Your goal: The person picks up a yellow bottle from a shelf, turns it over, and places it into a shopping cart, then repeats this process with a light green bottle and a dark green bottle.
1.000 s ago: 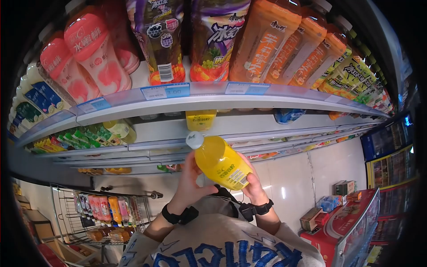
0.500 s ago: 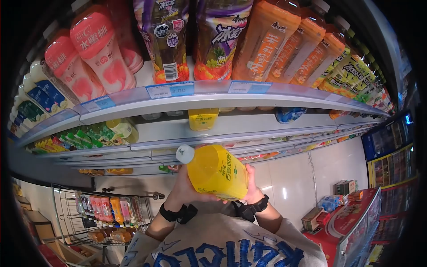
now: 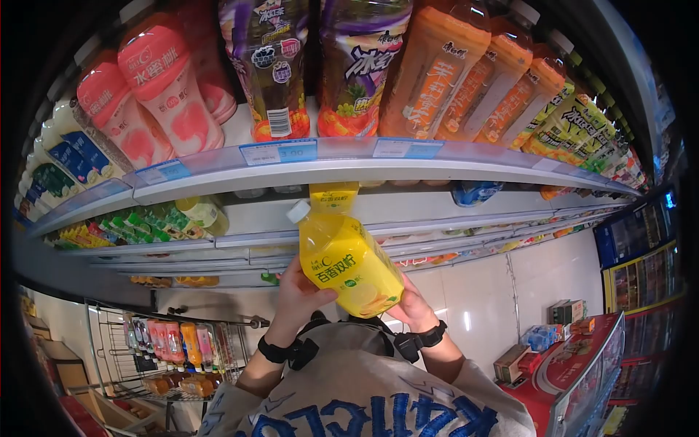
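A large yellow drink bottle [image 3: 349,269] with a white cap is tilted in front of my body, its cap up and to the left, near the shelf edge. My left hand [image 3: 297,295] grips its left side, thumb across the label. On the lower right side, my right hand [image 3: 415,306] is wrapped against it, with some fingers hidden behind the bottle. Just beyond the cap, a similar yellow bottle [image 3: 333,197] stands on the shelf below the top one.
Pink bottles [image 3: 171,95], purple-labelled tea bottles [image 3: 355,80] and orange bottles [image 3: 437,80] line the upper shelf [image 3: 349,169]. A wire cart [image 3: 109,357] holding several bottles stands at lower left. A red display stand [image 3: 561,371] with boxes is at lower right.
The yellow bottle has moved up toward the shelf and turned, so its front label now faces me more fully. Both hands moved with it, and the left thumb now shows on the label.
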`<act>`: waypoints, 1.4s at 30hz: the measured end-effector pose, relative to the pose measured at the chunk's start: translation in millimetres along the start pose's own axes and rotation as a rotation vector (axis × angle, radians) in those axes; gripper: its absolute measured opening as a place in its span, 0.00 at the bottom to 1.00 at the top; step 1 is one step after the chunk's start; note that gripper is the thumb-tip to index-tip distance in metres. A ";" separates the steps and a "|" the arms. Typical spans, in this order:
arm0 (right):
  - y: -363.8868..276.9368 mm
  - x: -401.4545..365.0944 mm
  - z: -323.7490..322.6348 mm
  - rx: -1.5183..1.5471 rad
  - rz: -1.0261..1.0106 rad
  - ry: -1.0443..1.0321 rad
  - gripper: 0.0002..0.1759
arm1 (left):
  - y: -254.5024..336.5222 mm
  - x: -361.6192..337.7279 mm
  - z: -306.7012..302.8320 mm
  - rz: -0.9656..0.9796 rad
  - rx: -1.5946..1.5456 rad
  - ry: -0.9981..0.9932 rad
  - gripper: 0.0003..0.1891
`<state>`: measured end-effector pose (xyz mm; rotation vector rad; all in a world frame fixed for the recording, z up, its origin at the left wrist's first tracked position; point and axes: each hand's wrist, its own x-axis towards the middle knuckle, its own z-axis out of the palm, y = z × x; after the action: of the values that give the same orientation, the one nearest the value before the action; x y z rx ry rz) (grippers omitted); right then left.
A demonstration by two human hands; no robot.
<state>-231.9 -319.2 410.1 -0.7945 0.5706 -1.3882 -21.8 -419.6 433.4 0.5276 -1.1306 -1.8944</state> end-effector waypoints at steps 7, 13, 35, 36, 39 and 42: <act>10.8 8.3 -0.6 0.684 0.400 -0.297 0.57 | -7.8 -3.3 -10.6 -0.023 -0.110 0.018 0.43; 25.3 -10.6 -11.5 0.783 0.300 -0.524 0.58 | 30.5 -3.1 -2.1 0.134 0.256 -0.288 0.48; 21.4 13.4 -12.7 0.811 0.413 -0.361 0.51 | 21.9 -1.5 1.5 -0.037 0.190 -0.219 0.55; 23.8 10.5 -18.1 0.814 0.415 -0.364 0.51 | 25.5 -1.1 3.4 -0.048 0.292 -0.248 0.57; 23.0 1.6 -36.1 0.572 0.311 -0.284 0.51 | 25.0 -0.1 4.9 -0.024 0.367 -0.243 0.58; 21.6 -0.5 -37.4 0.326 0.145 -0.131 0.51 | 13.5 -1.7 7.1 -0.021 0.215 -0.137 0.55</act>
<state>-246.9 -324.5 370.0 -0.5634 0.2838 -1.2445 -19.8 -417.7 448.5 0.5349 -1.4344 -1.8607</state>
